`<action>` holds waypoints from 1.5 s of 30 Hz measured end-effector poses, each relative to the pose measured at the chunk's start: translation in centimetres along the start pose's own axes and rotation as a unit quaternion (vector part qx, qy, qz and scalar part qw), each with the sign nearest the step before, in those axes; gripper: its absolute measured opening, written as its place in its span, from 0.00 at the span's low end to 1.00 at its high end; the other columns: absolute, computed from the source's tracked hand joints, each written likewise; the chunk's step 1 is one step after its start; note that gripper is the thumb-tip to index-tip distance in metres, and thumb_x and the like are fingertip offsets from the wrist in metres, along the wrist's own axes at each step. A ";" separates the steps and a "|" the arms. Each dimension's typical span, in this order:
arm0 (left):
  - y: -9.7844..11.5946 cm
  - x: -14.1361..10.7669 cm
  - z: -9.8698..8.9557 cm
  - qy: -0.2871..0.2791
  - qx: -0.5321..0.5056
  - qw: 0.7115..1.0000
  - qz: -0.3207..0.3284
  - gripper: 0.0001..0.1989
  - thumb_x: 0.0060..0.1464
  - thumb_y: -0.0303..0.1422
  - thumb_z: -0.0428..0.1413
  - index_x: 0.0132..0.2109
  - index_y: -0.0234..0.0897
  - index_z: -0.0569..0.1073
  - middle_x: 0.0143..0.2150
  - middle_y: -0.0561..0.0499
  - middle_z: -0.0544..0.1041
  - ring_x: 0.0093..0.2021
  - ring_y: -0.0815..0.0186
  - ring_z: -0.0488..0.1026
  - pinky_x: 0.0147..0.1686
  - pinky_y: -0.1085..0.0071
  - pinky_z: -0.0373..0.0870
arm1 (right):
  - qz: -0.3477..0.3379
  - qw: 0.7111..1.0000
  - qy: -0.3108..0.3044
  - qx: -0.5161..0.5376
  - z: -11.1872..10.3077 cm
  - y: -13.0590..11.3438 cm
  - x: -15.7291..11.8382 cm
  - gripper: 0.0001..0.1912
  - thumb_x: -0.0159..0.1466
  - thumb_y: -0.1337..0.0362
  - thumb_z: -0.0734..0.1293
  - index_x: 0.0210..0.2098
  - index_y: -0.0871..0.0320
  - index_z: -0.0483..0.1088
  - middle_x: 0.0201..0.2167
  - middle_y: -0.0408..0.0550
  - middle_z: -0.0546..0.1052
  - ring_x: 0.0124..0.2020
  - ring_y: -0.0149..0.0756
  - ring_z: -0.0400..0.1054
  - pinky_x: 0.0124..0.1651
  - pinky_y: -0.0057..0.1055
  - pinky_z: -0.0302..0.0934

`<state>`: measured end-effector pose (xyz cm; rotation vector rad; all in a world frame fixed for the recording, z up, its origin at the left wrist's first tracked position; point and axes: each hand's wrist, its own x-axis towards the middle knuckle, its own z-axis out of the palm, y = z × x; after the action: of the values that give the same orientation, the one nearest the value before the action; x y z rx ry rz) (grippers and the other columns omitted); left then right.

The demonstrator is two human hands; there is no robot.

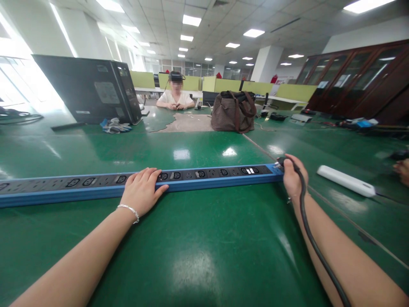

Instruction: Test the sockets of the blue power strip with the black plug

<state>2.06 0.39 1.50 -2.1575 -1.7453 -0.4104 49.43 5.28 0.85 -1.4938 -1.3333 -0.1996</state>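
Observation:
A long power strip (211, 173) with a blue frame and a black socket face lies across the green surface, running out at the left edge. My left hand (142, 189) grips it near the middle, fingers over the top and thumb along the front side. At the strip's right end, my right hand (294, 177) is closed around a black plug (281, 161) on a thick black cable (303, 200). The plug is mostly covered by my fingers and sits against the end; whether it is inserted cannot be made out. The cable trails down over my right forearm.
A white power strip (347, 181) lies to the right. Farther back are a black computer case (92, 89), gloves (115, 125) and a brown bag (233, 111). Another person (175, 94) sits across the table (198, 256). A blurred hand (401, 170) shows at the right edge.

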 end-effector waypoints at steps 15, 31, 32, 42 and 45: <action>0.1 -0.1 0.2 0.013 -0.004 1.000 0.000 0.26 0.57 0.47 0.44 0.56 0.36 0.65 0.56 0.43 0.69 0.57 0.55 0.63 0.55 0.57 0.56 | 0.002 0.985 -0.121 -0.121 0.9 -2.3 -0.5 0.20 0.59 0.50 0.57 0.42 0.52 0.72 0.37 0.49 0.78 0.39 0.46 0.71 0.46 0.42 0.60; 0.3 -0.1 -0.1 0.004 -0.018 1.000 -0.013 0.24 0.57 0.45 0.46 0.56 0.36 0.65 0.57 0.43 0.68 0.58 0.55 0.62 0.56 0.56 0.55 | -0.079 0.976 -0.117 -0.166 1.3 -0.8 -1.6 0.22 0.62 0.50 0.54 0.45 0.54 0.70 0.38 0.51 0.76 0.42 0.46 0.68 0.48 0.44 0.59; 0.4 -0.1 -0.1 0.005 -0.020 1.000 -0.013 0.25 0.56 0.45 0.47 0.56 0.36 0.65 0.57 0.43 0.68 0.58 0.55 0.62 0.56 0.56 0.55 | -0.082 0.977 -0.113 -0.161 1.3 -0.9 -1.6 0.21 0.62 0.51 0.55 0.45 0.54 0.70 0.38 0.51 0.76 0.42 0.46 0.69 0.48 0.43 0.60; 0.5 -0.2 -0.3 0.002 -0.019 1.000 -0.012 0.24 0.57 0.45 0.46 0.56 0.36 0.65 0.57 0.43 0.68 0.58 0.55 0.62 0.56 0.56 0.56 | -0.020 0.976 -0.136 -0.169 0.6 -2.0 -1.3 0.22 0.60 0.50 0.56 0.47 0.52 0.69 0.44 0.50 0.76 0.43 0.44 0.70 0.45 0.37 0.62; 0.4 -0.2 -0.2 0.004 -0.017 1.000 -0.013 0.24 0.57 0.45 0.46 0.56 0.37 0.65 0.57 0.44 0.68 0.58 0.55 0.62 0.56 0.56 0.56 | 0.012 0.970 -0.151 -0.190 0.6 -2.3 -1.1 0.24 0.59 0.48 0.55 0.48 0.52 0.69 0.42 0.51 0.76 0.42 0.46 0.70 0.42 0.38 0.63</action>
<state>2.45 0.06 1.57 -2.1545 -1.7768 -0.4582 46.93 4.58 1.17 -1.9202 -1.5800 -0.2271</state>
